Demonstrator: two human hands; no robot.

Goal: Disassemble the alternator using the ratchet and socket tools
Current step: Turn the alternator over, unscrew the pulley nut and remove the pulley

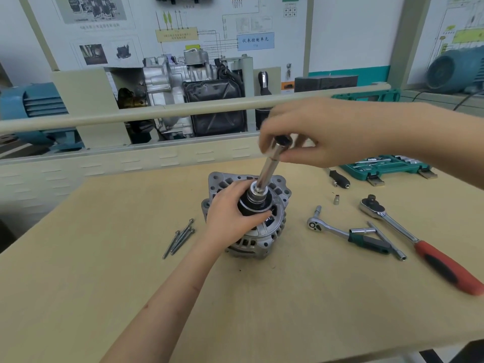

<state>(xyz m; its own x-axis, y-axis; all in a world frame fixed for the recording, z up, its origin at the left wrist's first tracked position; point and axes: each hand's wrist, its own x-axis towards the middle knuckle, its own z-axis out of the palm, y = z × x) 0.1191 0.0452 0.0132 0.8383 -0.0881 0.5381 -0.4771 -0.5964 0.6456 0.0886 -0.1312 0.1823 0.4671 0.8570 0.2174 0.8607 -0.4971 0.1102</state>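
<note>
Wooden table (104, 271), centre frame: left hand (230, 213) grips the alternator (262, 231) pulley; right hand (314, 132) pinches the top of a long socket (267, 169) standing on it.

This is an automotive training workshop, the teaching kind rather than a repair garage. A pale wooden workbench (104, 284) with a beige metal back rail (157, 112) faces a cutaway silver gearbox display unit (183, 82) mounted in a beige frame. Behind it hang white wall boards printed with wiring diagrams (209, 30) and a blue label box in Chinese characters (255, 41). Blue-green electric motors (34, 106) sit at either side (the right one is partly out of view). An open green plastic socket-set case (385, 166) and chrome ratchets (330, 227) lie on the bench.
</note>
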